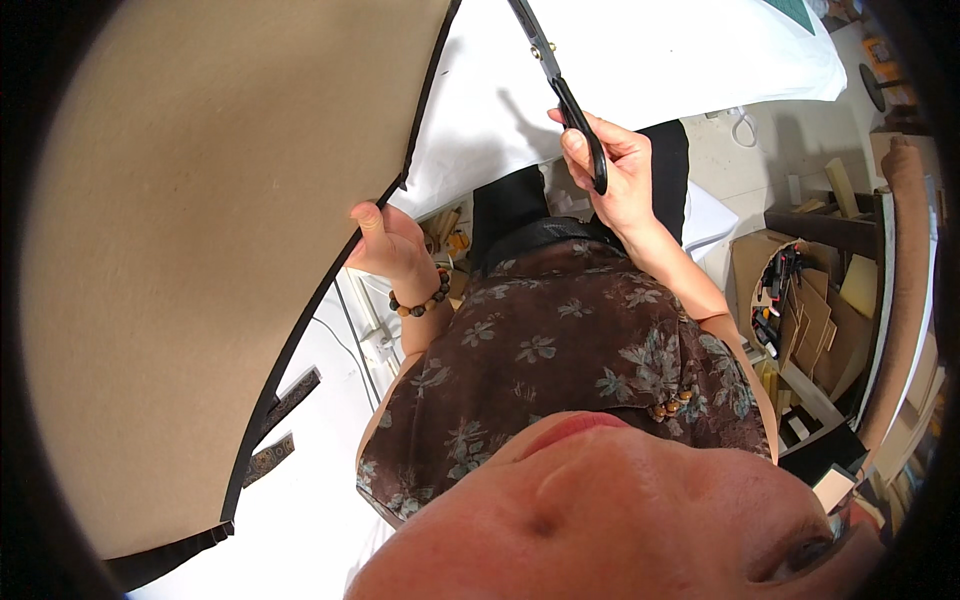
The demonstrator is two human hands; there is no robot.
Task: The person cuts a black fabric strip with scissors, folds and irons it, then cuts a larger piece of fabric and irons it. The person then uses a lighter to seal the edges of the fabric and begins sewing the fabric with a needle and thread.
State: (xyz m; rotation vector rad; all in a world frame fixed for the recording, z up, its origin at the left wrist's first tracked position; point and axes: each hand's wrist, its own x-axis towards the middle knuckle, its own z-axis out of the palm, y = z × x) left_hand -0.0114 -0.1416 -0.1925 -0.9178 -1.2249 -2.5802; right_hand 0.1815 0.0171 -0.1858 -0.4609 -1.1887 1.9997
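My right hand (622, 165) is closed around the black handles of a pair of scissors (571, 105). Their blades point away from me over a white-covered table, and the tips run out of the top of the view. On the left, a large beige board (220, 220) with a black fabric edging (300, 335) fills much of the view. My left hand (388, 240) grips its near edge, the thumb showing by the edging and some fingers hidden. A beaded bracelet circles the left wrist.
The white table cover (680, 50) spreads ahead, with a green mat corner (793, 12) at its far right. Two dark patterned strips (270, 460) lie on a white surface at lower left. At right stand a cardboard box (800, 300) of offcuts and a tall brown roll (903, 250).
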